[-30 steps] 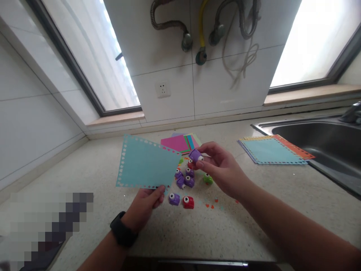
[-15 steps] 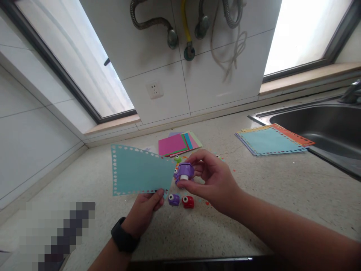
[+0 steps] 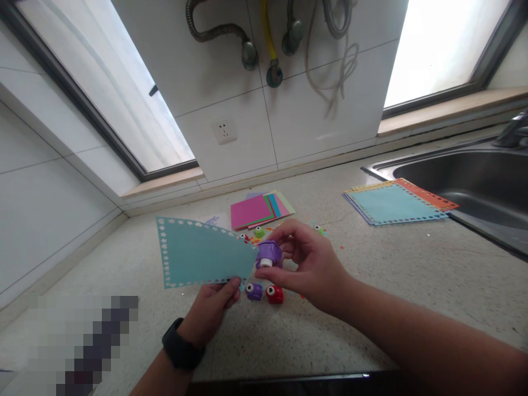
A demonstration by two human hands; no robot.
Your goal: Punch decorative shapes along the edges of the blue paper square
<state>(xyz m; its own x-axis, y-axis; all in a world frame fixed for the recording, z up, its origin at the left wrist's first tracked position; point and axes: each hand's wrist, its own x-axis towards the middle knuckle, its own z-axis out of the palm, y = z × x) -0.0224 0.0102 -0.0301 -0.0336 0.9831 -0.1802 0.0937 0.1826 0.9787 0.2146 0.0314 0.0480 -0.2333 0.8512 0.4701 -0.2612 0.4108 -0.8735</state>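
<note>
Sitting pinched in right hand point(image 3: 315, 270): purple punch point(image 3: 269, 251), just beside blue sheet point(image 3: 202, 256).

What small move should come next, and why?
Perhaps squeeze the purple plastic punch in the right hand: it sits at the right edge of the light-blue paper sheet the left hand holds, and the left and top edges are punched.

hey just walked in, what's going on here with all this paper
The left hand holds a light blue sheet near its lower right corner, with shaped holes along its edges. The right hand grips a purple punch at the sheet's right side; whether paper is inside it can't be seen. A second purple punch and a red punch sit on the counter, nearer its front edge. Coloured paper lies behind, and hole-edged sheets by the sink.
</note>
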